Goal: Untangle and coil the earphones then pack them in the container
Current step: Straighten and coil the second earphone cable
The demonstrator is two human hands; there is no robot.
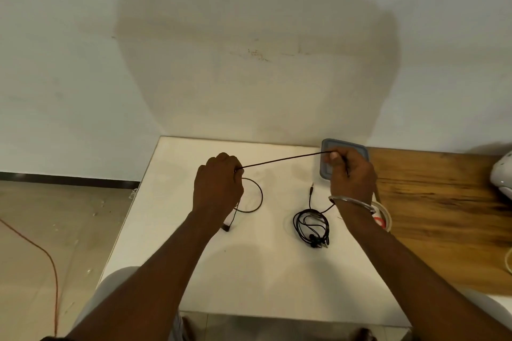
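Working one black earphone cable (282, 159) above the white tabletop (249, 271), stretched taut between both hands. At the left hand (219, 185), left of centre: grip curled tight round the cable; below it a slack loop (257, 196) and a dangling end (226, 227) close to the surface, bud or plug too small to tell. At the right hand (352, 174): thumb-and-finger grip pinching the right end of the stretch, a short tail running down across the fingers. Just behind that hand, the grey square container (327, 147) at the far right of the tabletop, partly hidden; lid on or off, cannot tell. Near, right of centre: a second black set (311, 225) lying on the tabletop in a rough coil, jack plug (312, 187) pointing toward the far side, not yet packed. Tape roll (385, 216) beside the right wrist, at the seam with the wooden surface (443, 216). Judged stage: straightening before coiling. Risks from here: pulling harder on so thin a lead and straining the joint at plug or bud; drawing the slack loop shut into a fresh knot; releasing one end and letting the springy cable whip back into a tangle; sweeping the right forearm over the coiled set, hooking its lead and undoing the coil.
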